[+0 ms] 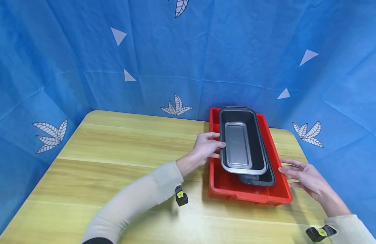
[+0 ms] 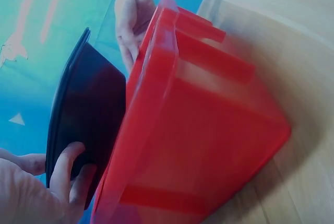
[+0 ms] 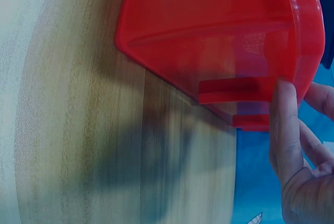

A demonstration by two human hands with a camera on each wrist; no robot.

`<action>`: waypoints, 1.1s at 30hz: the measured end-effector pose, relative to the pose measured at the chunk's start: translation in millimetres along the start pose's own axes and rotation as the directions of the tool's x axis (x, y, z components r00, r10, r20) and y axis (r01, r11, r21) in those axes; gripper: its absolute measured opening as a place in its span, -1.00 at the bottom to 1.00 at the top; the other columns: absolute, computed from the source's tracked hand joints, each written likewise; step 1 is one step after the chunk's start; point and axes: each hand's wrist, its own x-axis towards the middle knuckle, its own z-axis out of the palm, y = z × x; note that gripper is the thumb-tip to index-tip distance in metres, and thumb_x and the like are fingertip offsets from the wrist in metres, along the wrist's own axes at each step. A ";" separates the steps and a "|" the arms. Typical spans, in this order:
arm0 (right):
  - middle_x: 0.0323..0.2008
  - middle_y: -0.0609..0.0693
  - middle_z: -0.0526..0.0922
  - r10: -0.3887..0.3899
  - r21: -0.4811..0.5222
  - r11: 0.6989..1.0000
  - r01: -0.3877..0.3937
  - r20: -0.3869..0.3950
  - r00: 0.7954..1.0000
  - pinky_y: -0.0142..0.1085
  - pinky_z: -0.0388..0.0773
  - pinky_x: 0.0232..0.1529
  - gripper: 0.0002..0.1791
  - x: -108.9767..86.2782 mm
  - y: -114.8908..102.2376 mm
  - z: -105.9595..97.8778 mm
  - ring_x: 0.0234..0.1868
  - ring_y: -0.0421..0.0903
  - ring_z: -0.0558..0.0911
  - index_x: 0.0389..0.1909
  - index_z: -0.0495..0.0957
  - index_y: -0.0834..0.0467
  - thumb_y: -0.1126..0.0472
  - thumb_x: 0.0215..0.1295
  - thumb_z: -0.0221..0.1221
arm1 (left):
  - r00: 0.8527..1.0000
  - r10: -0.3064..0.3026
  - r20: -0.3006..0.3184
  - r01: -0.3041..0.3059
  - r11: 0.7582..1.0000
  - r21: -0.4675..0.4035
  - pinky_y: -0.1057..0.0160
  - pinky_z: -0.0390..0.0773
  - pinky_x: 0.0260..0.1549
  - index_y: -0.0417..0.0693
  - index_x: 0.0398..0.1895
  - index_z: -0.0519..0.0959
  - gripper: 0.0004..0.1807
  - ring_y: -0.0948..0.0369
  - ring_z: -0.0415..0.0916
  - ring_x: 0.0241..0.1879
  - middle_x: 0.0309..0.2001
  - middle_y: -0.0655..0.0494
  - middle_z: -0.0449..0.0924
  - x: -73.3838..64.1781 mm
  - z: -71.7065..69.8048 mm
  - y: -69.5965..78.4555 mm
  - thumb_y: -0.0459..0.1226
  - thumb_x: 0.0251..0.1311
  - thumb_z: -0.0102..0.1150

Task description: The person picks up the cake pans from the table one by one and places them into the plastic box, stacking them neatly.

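Observation:
A dark grey loaf pan (image 1: 237, 145) is held by its left long edge in my left hand (image 1: 205, 148), thumb over the rim and fingers against the outer wall. In the left wrist view the pan (image 2: 88, 109) tilts above the rim of a red plastic bin (image 2: 209, 135). Beneath it a second dark loaf pan (image 1: 261, 179) lies in the bin, mostly covered by the upper one. My right hand (image 1: 305, 178) grips the bin's right rim, its thumb on top and fingers along the outside wall (image 3: 235, 36).
The bin stands at the right side of a wood-grain table (image 1: 115, 162), near its far edge. A blue curtain (image 1: 163, 51) with leaf and triangle prints hangs behind and around the table. Each sleeve carries a small black wrist camera (image 1: 181, 196).

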 end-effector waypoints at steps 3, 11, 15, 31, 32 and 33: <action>-0.16 -0.39 0.77 -0.003 -0.002 1.000 0.003 0.003 1.000 -0.19 0.86 -0.15 -0.63 0.6 1.2 -0.2 -0.17 -0.19 0.83 0.29 0.56 -0.19 0.10 0.54 0.24 | 1.000 -0.005 0.000 0.005 1.000 0.001 0.03 0.85 -0.20 -0.17 0.34 0.58 -0.49 -0.03 0.83 -0.13 -0.06 -0.14 0.81 0.5 6.3 -0.4 -0.41 0.32 0.36; -0.18 -0.40 0.77 0.022 -0.034 0.999 -0.022 -0.013 1.000 -0.19 0.86 -0.11 -0.44 2.8 -0.1 2.1 -0.16 -0.19 0.82 0.47 0.44 0.00 0.04 0.52 0.25 | 0.999 -0.028 -0.023 0.028 0.999 0.017 0.02 0.85 -0.20 -0.13 0.31 0.61 -0.50 -0.03 0.83 -0.15 -0.13 -0.10 0.81 2.2 20.9 -2.3 -0.39 0.30 0.39; -0.17 -0.43 0.76 0.023 -0.035 0.999 -0.023 -0.015 1.000 -0.18 0.86 -0.10 -0.39 3.1 -1.2 2.8 -0.15 -0.21 0.83 0.50 0.41 0.07 0.05 0.51 0.27 | 0.999 -0.036 -0.030 0.037 0.999 0.021 0.01 0.85 -0.20 -0.13 0.31 0.61 -0.51 -0.07 0.83 -0.12 -0.15 -0.10 0.81 3.5 25.7 -3.9 -0.40 0.30 0.39; -0.19 -0.41 0.74 0.031 -0.042 0.999 -0.031 -0.001 1.000 -0.21 0.85 -0.13 -0.60 0.8 -0.2 -1.7 -0.16 -0.26 0.80 0.31 0.54 -0.28 0.07 0.53 0.25 | 0.996 -0.078 -0.046 0.080 0.996 0.030 -0.03 0.83 -0.14 -0.17 0.31 0.61 -0.51 -0.13 0.82 -0.06 -0.19 -0.10 0.80 6.5 45.6 -6.1 -0.43 0.31 0.37; -0.19 -0.41 0.74 0.032 -0.042 0.999 -0.032 0.003 0.999 -0.22 0.85 -0.13 -0.60 0.9 0.2 -2.2 -0.16 -0.26 0.80 0.32 0.54 -0.27 0.07 0.53 0.25 | 0.996 -0.080 -0.048 0.081 0.996 0.029 -0.03 0.83 -0.14 -0.18 0.31 0.61 -0.51 -0.13 0.82 -0.07 -0.20 -0.10 0.79 6.4 47.0 -6.3 -0.44 0.30 0.37; -0.19 -0.42 0.74 0.034 -0.042 0.999 -0.034 0.003 0.999 -0.23 0.85 -0.14 -0.61 1.3 0.4 -2.7 -0.16 -0.26 0.80 0.30 0.55 -0.29 0.08 0.53 0.25 | 0.995 -0.082 -0.052 0.084 0.996 0.036 -0.03 0.83 -0.14 -0.18 0.31 0.61 -0.51 -0.12 0.82 -0.08 -0.20 -0.10 0.79 6.4 48.5 -6.6 -0.44 0.30 0.37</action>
